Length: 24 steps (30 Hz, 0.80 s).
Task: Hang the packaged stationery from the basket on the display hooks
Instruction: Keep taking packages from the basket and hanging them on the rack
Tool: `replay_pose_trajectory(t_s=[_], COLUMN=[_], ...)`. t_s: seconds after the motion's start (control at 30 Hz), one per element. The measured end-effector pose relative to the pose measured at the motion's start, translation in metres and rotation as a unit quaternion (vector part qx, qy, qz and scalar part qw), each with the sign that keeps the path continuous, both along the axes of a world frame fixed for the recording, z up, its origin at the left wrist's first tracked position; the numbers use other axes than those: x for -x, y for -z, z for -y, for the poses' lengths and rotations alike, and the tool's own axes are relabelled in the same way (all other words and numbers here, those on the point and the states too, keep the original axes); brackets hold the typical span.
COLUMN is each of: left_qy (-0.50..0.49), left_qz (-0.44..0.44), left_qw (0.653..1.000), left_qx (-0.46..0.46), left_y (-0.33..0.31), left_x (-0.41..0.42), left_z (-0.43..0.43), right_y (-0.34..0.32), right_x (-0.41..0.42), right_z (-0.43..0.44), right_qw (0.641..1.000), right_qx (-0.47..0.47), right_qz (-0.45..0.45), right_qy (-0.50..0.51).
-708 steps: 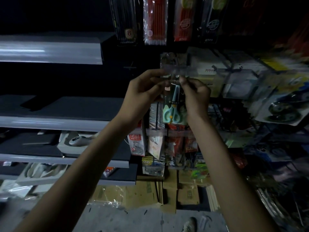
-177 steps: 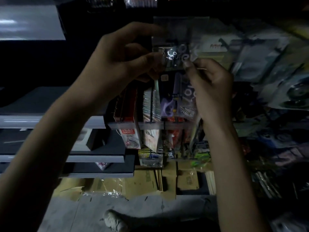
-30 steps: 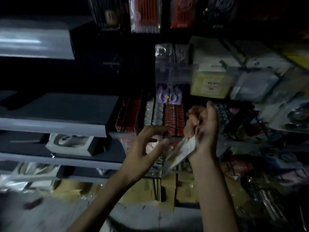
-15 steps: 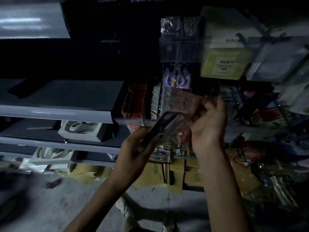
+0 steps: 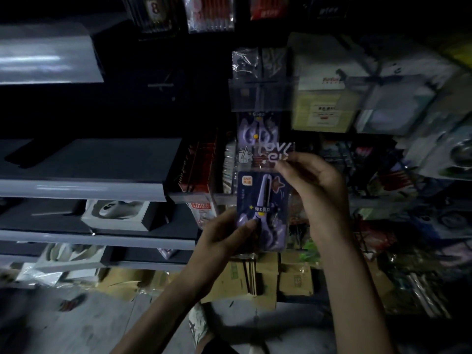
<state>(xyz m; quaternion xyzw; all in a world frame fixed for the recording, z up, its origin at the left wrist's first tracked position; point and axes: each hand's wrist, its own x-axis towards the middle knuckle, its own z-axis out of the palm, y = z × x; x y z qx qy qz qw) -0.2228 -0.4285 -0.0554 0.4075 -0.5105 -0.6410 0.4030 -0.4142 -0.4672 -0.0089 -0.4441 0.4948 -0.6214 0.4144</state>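
I hold a packaged pair of purple scissors (image 5: 263, 203) upright in front of the display, its clear top printed with white lettering. My left hand (image 5: 224, 238) grips the pack's lower left edge, thumb across the front. My right hand (image 5: 311, 180) pinches the upper right corner. Just above, another purple scissors pack (image 5: 258, 131) hangs on a display hook (image 5: 260, 84) behind a clear price-tag holder. The basket is out of view.
Grey shelves (image 5: 84, 187) run along the left, holding white boxed items (image 5: 117, 215). Pen packs (image 5: 209, 14) hang at the top. Crowded hanging packages (image 5: 396, 106) fill the right. Cardboard boxes (image 5: 268, 282) sit on the floor below, beside my shoe (image 5: 198, 325).
The pack came up from a tilted, low position to upright and face-on below the hook. My left hand shifted to its bottom edge, my right to its top corner.
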Motion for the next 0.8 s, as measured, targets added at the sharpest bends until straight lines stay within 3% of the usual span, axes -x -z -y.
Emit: replay_pose_trajectory(t_s=[0.13, 0.37, 0.53, 0.8], left_qy=[-0.010, -0.133, -0.163, -0.171], left_qz=[0.048, 0.016, -0.028, -0.011], left_qw=[0.994, 0.969, 0.970, 0.971], left_qx=[0.097, 0.207, 0.178, 0.165], left_y=[-0.015, -0.057, -0.064, -0.089], left_x=[0.009, 0.016, 0.021, 0.023], left_z=[0.009, 0.032, 0.036, 0.043], right_y=[-0.006, -0.019, -0.018, -0.007], right_x=[0.006, 0.006, 0.004, 0.014], right_z=[-0.003, -0.012, -0.021, -0.030], right_qw=[0.999, 0.997, 0.997, 0.996], right_qx=[0.029, 0.064, 0.062, 0.057], right_qz=[0.013, 0.018, 0.045, 0.038], right_qy=[0.014, 0.025, -0.013, 0.061])
